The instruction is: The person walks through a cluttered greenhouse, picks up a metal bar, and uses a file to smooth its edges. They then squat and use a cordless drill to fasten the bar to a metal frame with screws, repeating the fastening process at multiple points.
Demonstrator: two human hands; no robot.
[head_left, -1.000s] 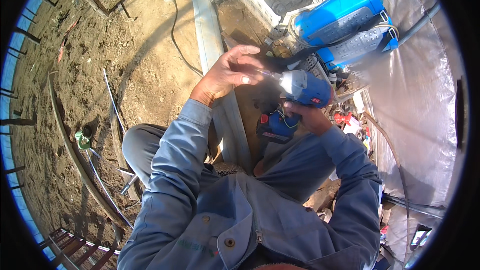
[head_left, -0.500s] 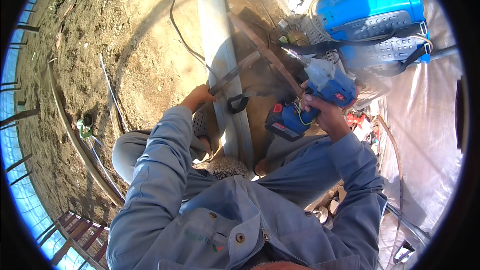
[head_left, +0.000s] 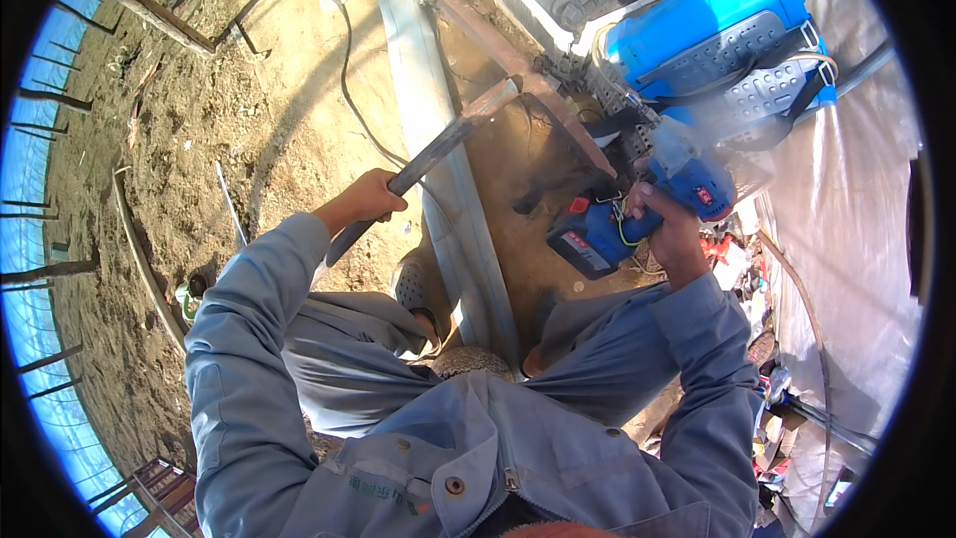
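— What do I have in the hands at this moment?

— My left hand [head_left: 370,197] has its fingers wrapped fully around a dark curved bar [head_left: 423,164]. The bar goes up and to the right, toward a rusty metal strip [head_left: 518,90], and crosses over the grey post [head_left: 438,149] that stands between my knees. My right hand [head_left: 665,229] has its fingers closed on the grip of a blue cordless power tool [head_left: 637,214], just right of the post and low over the sandy ground [head_left: 279,110].

— How far is the work, in your opinion?

— I judge it is in the middle. Both tools are taken up and held near the joint of strip and bar. I cannot tell if the tool's nose touches the metal; it is blurred. No finished fastening is visible to me, so I think this part is left.

— And that blue tank?

— The blue tank [head_left: 712,10] lies apart, at upper right, next to the plastic sheet [head_left: 846,219].
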